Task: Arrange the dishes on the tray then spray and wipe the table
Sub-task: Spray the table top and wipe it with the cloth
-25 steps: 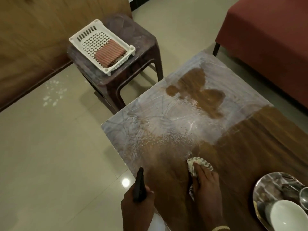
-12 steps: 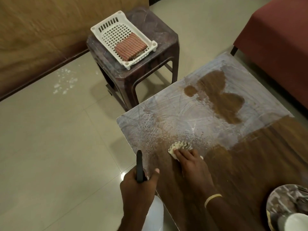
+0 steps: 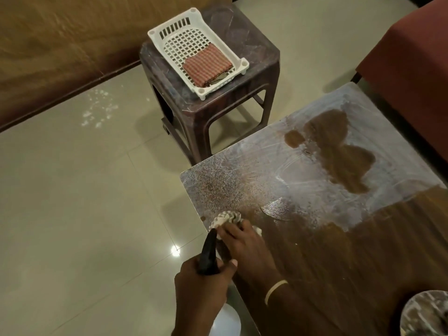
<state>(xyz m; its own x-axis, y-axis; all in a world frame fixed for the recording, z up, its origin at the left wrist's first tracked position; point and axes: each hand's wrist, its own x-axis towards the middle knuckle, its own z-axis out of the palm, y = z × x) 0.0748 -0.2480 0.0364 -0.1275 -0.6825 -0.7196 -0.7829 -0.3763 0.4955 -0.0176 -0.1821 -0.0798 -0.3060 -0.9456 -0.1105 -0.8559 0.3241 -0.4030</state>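
You are in the wiping step; the table (image 3: 339,251) carries a wet, speckled film over its far half, with a dark bare patch near the far right corner, and the crumpled patterned cloth (image 3: 226,218) sits right at the table's left edge, a little short of the near-left corner of that wet zone; your right hand (image 3: 238,241) presses down on the cloth, fingers curled over it and gripping it against the wood, a pale band on the wrist; your left hand (image 3: 201,284) hangs just off the left edge, fingers wrapped round the neck of the spray bottle (image 3: 208,251), its black nozzle pointing up toward the cloth and its white body low near the frame's bottom; at the near right corner only the rim of the steel tray (image 3: 426,311) shows, so whether the dishes are all set on it cannot be told; beyond the far left corner a brown plastic stool (image 3: 218,112) holds a white plastic basket (image 3: 169,32) with a folded striped cloth (image 3: 206,65) inside; judging from the droplets, your next move should be a sweep from this edge back across the speckled band toward the far side, keeping the cloth flat and the bottle clear of the table
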